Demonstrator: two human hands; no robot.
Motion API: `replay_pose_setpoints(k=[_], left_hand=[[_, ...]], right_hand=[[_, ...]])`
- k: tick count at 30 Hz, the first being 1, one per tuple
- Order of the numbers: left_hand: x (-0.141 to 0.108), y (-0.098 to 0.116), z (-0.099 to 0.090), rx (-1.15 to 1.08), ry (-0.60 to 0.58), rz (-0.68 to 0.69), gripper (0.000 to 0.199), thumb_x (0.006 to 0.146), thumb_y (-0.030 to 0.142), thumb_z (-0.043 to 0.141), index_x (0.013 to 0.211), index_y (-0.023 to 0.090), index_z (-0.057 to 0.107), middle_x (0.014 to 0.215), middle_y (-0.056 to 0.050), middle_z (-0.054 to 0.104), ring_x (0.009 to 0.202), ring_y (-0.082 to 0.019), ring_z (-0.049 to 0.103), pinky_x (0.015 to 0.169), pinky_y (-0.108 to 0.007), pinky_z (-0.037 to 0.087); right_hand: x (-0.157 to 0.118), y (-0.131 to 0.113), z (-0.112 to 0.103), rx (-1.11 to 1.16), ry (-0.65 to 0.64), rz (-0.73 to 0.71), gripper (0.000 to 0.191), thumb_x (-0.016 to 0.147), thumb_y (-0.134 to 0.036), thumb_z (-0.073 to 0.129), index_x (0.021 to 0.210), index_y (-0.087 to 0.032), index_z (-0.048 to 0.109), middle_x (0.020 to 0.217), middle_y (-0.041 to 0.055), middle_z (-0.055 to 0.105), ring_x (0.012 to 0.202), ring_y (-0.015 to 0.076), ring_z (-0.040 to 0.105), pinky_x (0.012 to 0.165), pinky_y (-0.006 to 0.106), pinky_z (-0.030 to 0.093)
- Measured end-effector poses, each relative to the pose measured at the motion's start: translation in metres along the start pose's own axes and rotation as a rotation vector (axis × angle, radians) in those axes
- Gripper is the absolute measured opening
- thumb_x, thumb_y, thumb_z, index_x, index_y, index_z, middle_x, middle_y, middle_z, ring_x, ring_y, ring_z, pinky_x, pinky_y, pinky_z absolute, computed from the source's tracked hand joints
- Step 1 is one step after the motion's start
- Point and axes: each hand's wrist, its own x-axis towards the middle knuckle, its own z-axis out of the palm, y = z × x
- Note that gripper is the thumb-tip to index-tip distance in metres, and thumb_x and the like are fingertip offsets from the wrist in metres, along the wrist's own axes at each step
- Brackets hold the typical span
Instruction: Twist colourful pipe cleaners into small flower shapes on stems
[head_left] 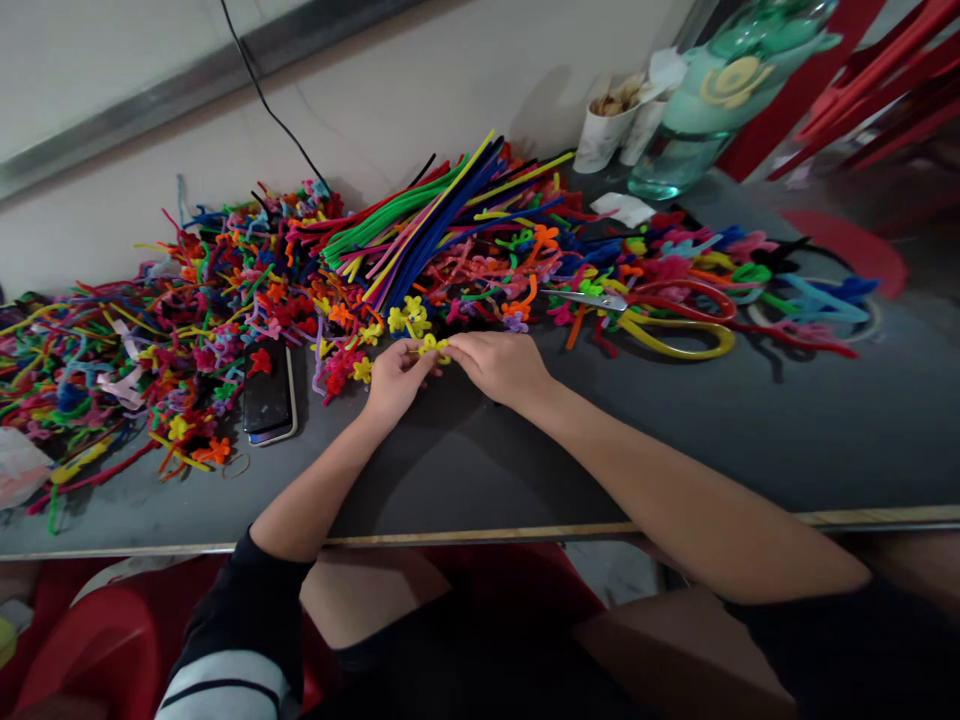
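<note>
A dark tabletop spans the frame, its pale front edge running across the lower part. Bare surface shows broadly at right, beyond the right forearm, and narrows to a strip toward the lower left. A tangled pile of coloured fuzzy stems takes up the left and centre, reaching the wall behind. A bundle of long straight stems lies on it at upper centre.

At upper right a clear green bottle stands with what looks like water low inside, though the view there is soft. Scissors with one red and one yellow handle lie right of centre, their blades toward the hands. A phone rests left of centre. Beside the bottle, a paper cup holds thin wooden-looking sticks.

The left hand and right hand meet at the centre, fingertips pinched on a small yellow fuzzy piece. It sits between the two grips, just in front of some yellow flowers.
</note>
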Motion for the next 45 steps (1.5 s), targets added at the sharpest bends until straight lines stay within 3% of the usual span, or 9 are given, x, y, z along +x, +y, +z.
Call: replay_pose_setpoints(k=[3,8,15,31,38,45], left_hand=[[-0.0004,0.0004,0.0014,-0.013,-0.035,-0.039,0.028,0.075,0.037,0.071,0.088,0.016,0.059,0.071,-0.002,0.07,0.058,-0.011,0.065,0.045,-0.017,0.041],[0.0002,0.0008,-0.0001,-0.036,0.054,0.01,0.025,0.074,0.037,0.072,0.079,0.015,0.06,0.062,0.001,0.064,0.053,-0.009,0.06,0.043,-0.017,0.04],[0.0002,0.0027,-0.0012,-0.014,0.081,0.008,0.022,0.072,0.032,0.074,0.07,0.014,0.062,0.057,0.0,0.063,0.049,-0.006,0.055,0.048,-0.017,0.042],[-0.0005,0.0023,-0.001,-0.017,0.088,-0.003,0.027,0.067,0.035,0.076,0.066,0.014,0.061,0.053,0.001,0.061,0.046,-0.007,0.053,0.047,-0.018,0.041],[0.0,0.005,-0.0001,-0.063,0.049,-0.031,0.027,0.072,0.034,0.073,0.066,0.016,0.055,0.057,0.001,0.062,0.047,-0.007,0.055,0.045,-0.018,0.037],[-0.0012,0.0077,0.001,-0.057,0.035,-0.021,0.023,0.074,0.035,0.071,0.07,0.016,0.059,0.063,0.001,0.064,0.049,-0.006,0.055,0.045,-0.018,0.037]], right_hand=[[-0.0008,0.0011,-0.0016,0.044,0.051,0.04,0.035,0.099,-0.034,0.041,0.095,-0.017,0.07,0.089,0.0052,0.075,0.076,0.0153,0.068,0.058,0.025,0.036],[-0.0001,-0.0002,-0.004,0.058,-0.002,-0.054,0.035,0.095,-0.042,0.047,0.099,-0.016,0.069,0.088,0.0059,0.074,0.076,0.016,0.066,0.058,0.026,0.036],[0.0012,0.0009,0.0016,-0.079,-0.038,-0.144,0.035,0.098,-0.036,0.045,0.086,-0.015,0.07,0.075,0.0052,0.071,0.065,0.0144,0.063,0.054,0.027,0.03],[-0.0001,-0.0021,-0.0026,-0.095,-0.024,-0.207,0.032,0.097,-0.028,0.046,0.079,-0.016,0.069,0.067,0.0026,0.067,0.059,0.0118,0.057,0.054,0.027,0.028],[-0.0001,-0.0029,-0.0004,-0.041,0.004,-0.153,0.038,0.099,-0.031,0.04,0.081,-0.015,0.069,0.069,0.0049,0.068,0.06,0.0125,0.058,0.056,0.027,0.03],[-0.0015,0.0002,-0.0018,0.066,0.109,0.047,0.037,0.098,-0.041,0.041,0.093,-0.017,0.069,0.087,0.0054,0.074,0.075,0.0149,0.066,0.059,0.025,0.035]])
